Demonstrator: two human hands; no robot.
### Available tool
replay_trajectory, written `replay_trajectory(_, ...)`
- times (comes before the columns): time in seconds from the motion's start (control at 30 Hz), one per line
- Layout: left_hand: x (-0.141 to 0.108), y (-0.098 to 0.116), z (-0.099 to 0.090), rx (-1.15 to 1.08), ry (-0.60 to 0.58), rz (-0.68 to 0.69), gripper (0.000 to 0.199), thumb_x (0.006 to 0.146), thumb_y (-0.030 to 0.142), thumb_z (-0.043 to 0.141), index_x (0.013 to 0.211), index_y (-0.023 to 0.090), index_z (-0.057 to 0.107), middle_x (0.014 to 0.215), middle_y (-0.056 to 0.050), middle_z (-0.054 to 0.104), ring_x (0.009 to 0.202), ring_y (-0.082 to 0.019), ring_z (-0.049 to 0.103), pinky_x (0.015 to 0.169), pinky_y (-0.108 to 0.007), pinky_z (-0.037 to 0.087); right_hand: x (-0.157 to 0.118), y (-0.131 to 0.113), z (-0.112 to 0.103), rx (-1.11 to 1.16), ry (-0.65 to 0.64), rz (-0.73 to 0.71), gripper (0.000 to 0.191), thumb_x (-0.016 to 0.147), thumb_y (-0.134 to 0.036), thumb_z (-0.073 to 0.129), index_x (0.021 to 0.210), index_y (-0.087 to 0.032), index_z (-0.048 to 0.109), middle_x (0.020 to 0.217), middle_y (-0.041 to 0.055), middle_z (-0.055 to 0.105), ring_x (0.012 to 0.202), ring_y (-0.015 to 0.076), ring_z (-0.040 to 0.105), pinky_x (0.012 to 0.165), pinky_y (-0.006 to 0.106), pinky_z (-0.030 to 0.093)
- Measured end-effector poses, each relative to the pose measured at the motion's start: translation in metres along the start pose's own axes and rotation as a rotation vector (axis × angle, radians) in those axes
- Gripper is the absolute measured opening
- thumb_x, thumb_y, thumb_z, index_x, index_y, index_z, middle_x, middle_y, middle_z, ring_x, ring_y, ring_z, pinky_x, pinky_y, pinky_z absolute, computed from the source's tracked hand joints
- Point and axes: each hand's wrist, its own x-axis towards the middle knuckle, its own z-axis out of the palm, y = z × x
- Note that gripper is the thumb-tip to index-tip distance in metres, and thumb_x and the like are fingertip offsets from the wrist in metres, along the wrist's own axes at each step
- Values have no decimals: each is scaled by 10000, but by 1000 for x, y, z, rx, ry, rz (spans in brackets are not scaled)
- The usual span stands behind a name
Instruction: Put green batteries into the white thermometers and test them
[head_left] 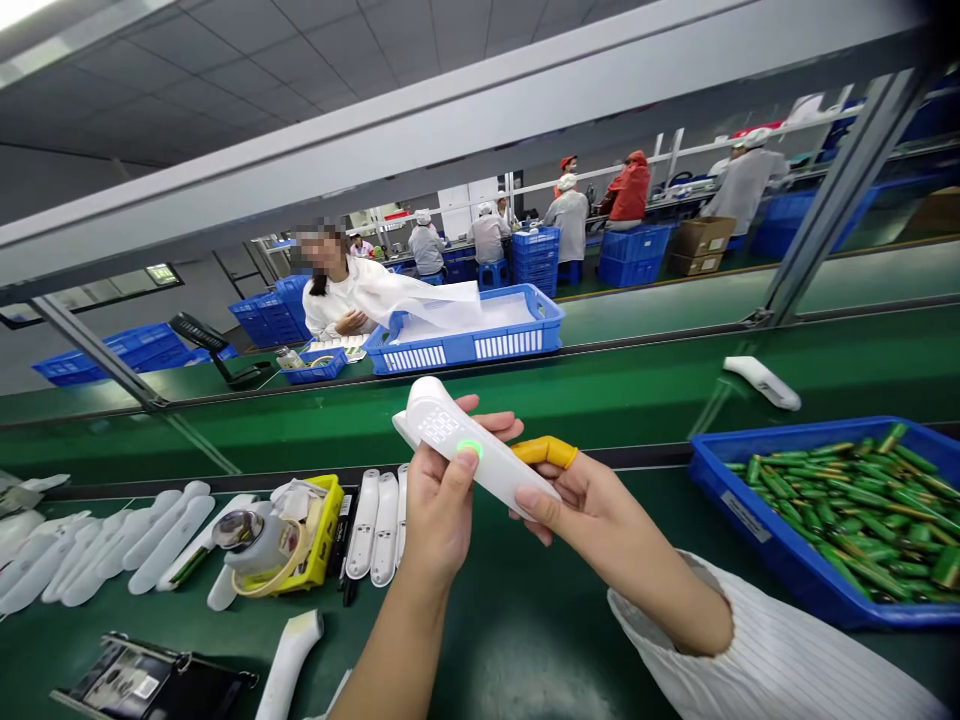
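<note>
A white infrared thermometer (491, 462) is held up in front of me, tilted down to the right, with lit digits and a glowing green ring. My left hand (444, 490) grips its head end, the thumb on the green ring. Around its lower handle my right hand (574, 495) is closed, with a yellow finger cot (547, 451) on one finger. Below and left of the hands, a few long white housing parts (382, 530) lie on the green bench. Another white thermometer (291, 660) rests near the bench's front edge.
A blue bin (757, 510) of green batteries stands at right. On the left are a yellow basket (315, 560), a bottle (259, 540), several white housings (142, 530) and a black fixture (150, 680). Beyond the green belt (600, 400), a person (349, 290) sits by a blue crate (465, 350).
</note>
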Motion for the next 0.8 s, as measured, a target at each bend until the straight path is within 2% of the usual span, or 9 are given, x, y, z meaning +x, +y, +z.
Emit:
replay_trajectory(0.1,3,0,-10,4,-88,-43,418,690,392,738,1053,210,634,1044,-79,663,999,-262,629,827,-353,516,-1,-1,-3,24,-110,42,333,846,-445,570,952,-139,492,696,3,569,471,44,450,453,179,363)
replay_trajectory(0.17,5,-3,-17,-8,-125,16,457,608,451,780,975,204,666,990,-57,646,1009,-255,612,904,-368,485,-2,0,-4,28,-187,81,351,884,-471,497,988,-136,481,697,17,588,446,51,456,415,176,337)
replay_trajectory(0.23,7,-6,-22,-14,-127,73,457,581,474,789,925,195,677,921,-44,635,1005,-244,600,984,-395,431,-3,1,-4,2,-206,107,375,890,-500,466,1005,-143,472,712,23,588,471,70,486,397,175,325)
replay_trajectory(0.33,8,-12,-26,9,-164,30,475,599,506,766,927,175,681,895,-62,656,988,-248,605,1013,-423,399,-6,1,-2,-141,-145,74,373,894,-513,449,984,-154,494,704,7,551,562,93,518,460,188,375)
replay_trajectory(0.47,8,-16,-24,9,-210,-62,521,579,521,770,958,176,679,940,-71,676,995,-257,609,992,-415,415,-7,0,-3,-329,-40,-23,378,902,-510,431,874,-151,545,685,-6,489,586,91,445,513,208,361)
replay_trajectory(0.57,6,-16,-18,22,-218,-136,587,598,504,766,1090,206,649,1039,-71,664,1037,-252,592,954,-364,442,-4,6,-5,-361,95,-82,416,893,-514,436,730,-144,533,612,-21,417,546,84,360,493,219,302)
replay_trajectory(0.67,4,-15,-12,134,-228,-219,564,704,395,733,1224,241,574,1101,-57,647,1069,-230,571,914,-305,454,0,12,-6,-417,196,-108,453,896,-537,400,681,-152,503,583,-24,391,534,89,350,489,226,289)
replay_trajectory(0.73,4,-14,-10,192,-204,-258,501,766,324,688,1243,246,553,1113,-43,644,1078,-213,562,919,-288,443,2,9,-6,-547,189,-86,463,902,-549,370,675,-163,485,585,-20,415,531,96,377,488,229,296)
replay_trajectory(0.8,7,-16,-13,191,-163,-294,454,796,327,649,1226,217,557,1095,-52,651,1069,-216,567,915,-296,444,1,-2,-11,-759,121,-41,453,906,-543,355,689,-171,494,637,3,491,559,116,445,518,244,340)
